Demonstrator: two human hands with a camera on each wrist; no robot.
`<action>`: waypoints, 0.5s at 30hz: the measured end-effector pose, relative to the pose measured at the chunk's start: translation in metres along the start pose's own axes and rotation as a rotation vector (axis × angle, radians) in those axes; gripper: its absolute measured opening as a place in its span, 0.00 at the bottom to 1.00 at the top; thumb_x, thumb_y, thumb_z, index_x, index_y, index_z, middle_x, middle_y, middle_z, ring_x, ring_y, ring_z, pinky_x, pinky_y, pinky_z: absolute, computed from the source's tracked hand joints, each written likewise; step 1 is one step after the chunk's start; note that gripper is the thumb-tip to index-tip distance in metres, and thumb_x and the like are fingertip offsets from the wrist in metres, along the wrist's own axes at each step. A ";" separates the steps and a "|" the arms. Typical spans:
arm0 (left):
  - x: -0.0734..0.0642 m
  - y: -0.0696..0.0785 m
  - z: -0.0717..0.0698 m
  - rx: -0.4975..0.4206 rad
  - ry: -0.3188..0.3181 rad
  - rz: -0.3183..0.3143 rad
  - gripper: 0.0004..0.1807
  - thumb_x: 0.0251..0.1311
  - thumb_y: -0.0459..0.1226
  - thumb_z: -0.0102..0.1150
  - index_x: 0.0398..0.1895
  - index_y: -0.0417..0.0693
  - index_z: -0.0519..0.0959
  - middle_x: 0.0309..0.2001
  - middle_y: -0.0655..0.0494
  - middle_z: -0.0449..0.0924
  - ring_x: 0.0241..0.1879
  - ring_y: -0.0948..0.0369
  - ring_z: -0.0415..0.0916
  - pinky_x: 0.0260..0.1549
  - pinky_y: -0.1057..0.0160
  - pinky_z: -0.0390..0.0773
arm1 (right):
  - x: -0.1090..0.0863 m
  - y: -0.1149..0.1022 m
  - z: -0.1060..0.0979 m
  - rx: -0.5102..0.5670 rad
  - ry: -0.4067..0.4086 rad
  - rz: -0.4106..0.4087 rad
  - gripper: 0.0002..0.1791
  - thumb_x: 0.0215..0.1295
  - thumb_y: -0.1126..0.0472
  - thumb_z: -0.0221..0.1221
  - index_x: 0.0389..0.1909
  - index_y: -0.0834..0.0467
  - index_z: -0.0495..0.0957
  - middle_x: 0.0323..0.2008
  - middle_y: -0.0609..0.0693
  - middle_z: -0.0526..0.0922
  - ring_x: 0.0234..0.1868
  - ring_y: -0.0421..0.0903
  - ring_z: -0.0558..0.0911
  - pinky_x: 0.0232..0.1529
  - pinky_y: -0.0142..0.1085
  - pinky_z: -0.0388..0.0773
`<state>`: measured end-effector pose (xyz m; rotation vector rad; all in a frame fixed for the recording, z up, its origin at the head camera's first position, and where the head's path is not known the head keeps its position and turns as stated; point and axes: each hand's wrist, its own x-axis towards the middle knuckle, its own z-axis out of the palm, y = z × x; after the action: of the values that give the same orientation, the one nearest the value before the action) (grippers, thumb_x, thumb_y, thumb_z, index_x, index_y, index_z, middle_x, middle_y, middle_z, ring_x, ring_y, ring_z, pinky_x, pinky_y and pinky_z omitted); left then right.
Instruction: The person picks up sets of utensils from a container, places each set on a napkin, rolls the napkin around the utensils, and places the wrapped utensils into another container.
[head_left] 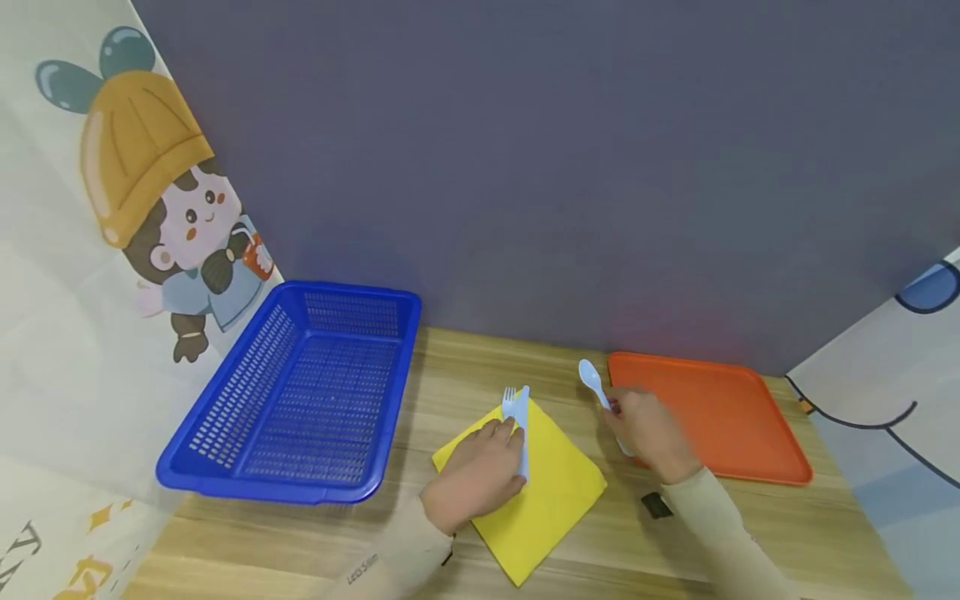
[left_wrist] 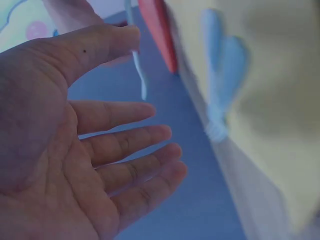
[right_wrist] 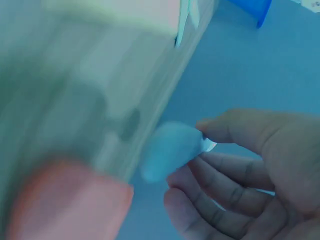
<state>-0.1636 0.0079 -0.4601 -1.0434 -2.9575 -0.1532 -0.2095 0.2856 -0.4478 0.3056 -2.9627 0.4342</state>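
A light-blue plastic spoon is pinched by its handle between the thumb and fingers of my right hand, bowl pointing forward. In the right wrist view the spoon is raised off the wooden table. On a yellow napkin, turned cornerwise, lie a light-blue fork and a matching knife side by side. My left hand hovers over their lower parts, hiding most of the fork. Its fingers, straight and spread in the left wrist view, hold nothing; the fork and knife appear apart from them.
At the left stands a blue perforated basket with nothing in it. An orange tray lies at the right, partly behind my right hand. A dark grey-blue panel rises along the table's back edge. Beside the right sleeve shows a small black piece.
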 end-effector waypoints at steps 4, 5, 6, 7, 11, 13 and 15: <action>-0.015 -0.014 0.011 -0.050 -0.016 -0.068 0.35 0.64 0.51 0.64 0.66 0.37 0.73 0.66 0.41 0.71 0.63 0.48 0.70 0.57 0.52 0.76 | -0.002 -0.021 0.018 0.083 -0.033 0.061 0.04 0.63 0.63 0.64 0.32 0.60 0.80 0.23 0.47 0.78 0.17 0.40 0.72 0.16 0.33 0.71; -0.018 -0.016 0.014 -0.058 -0.015 -0.080 0.35 0.63 0.50 0.65 0.65 0.37 0.73 0.65 0.41 0.72 0.62 0.48 0.71 0.56 0.52 0.77 | -0.002 -0.026 0.022 0.094 -0.033 0.069 0.04 0.63 0.63 0.64 0.31 0.59 0.80 0.23 0.47 0.78 0.18 0.40 0.72 0.17 0.33 0.71; -0.020 -0.018 0.016 -0.064 -0.017 -0.088 0.35 0.62 0.50 0.65 0.65 0.36 0.74 0.64 0.40 0.72 0.61 0.47 0.71 0.56 0.52 0.77 | -0.002 -0.031 0.026 0.105 -0.034 0.076 0.05 0.63 0.62 0.64 0.31 0.59 0.80 0.22 0.47 0.78 0.18 0.40 0.71 0.17 0.33 0.71; -0.023 -0.020 0.017 -0.066 -0.017 -0.093 0.34 0.61 0.50 0.66 0.64 0.36 0.74 0.64 0.40 0.73 0.60 0.47 0.71 0.56 0.52 0.77 | -0.002 -0.036 0.029 0.115 -0.037 0.086 0.05 0.63 0.62 0.64 0.30 0.59 0.80 0.22 0.47 0.77 0.18 0.40 0.71 0.17 0.33 0.70; -0.031 -0.026 0.024 -0.056 -0.019 -0.097 0.34 0.60 0.49 0.67 0.62 0.34 0.76 0.61 0.39 0.74 0.58 0.47 0.73 0.53 0.52 0.79 | -0.001 -0.050 0.042 0.099 -0.034 0.076 0.09 0.62 0.63 0.65 0.26 0.59 0.76 0.17 0.44 0.70 0.16 0.39 0.65 0.16 0.31 0.64; -0.034 -0.027 0.026 -0.057 -0.022 -0.100 0.33 0.60 0.49 0.67 0.61 0.34 0.76 0.61 0.39 0.75 0.57 0.46 0.73 0.52 0.52 0.79 | 0.000 -0.056 0.048 0.063 -0.012 0.053 0.12 0.59 0.62 0.67 0.22 0.57 0.74 0.16 0.43 0.66 0.16 0.39 0.64 0.16 0.31 0.62; -0.036 -0.028 0.027 -0.057 -0.018 -0.104 0.33 0.59 0.49 0.68 0.60 0.34 0.76 0.60 0.39 0.75 0.56 0.46 0.74 0.50 0.51 0.80 | 0.001 -0.061 0.054 0.055 0.003 0.034 0.15 0.58 0.62 0.68 0.19 0.55 0.71 0.15 0.43 0.65 0.16 0.39 0.63 0.17 0.31 0.61</action>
<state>-0.1526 -0.0336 -0.4908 -0.9015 -3.0413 -0.2313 -0.2022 0.2128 -0.4824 0.2611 -2.9607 0.5202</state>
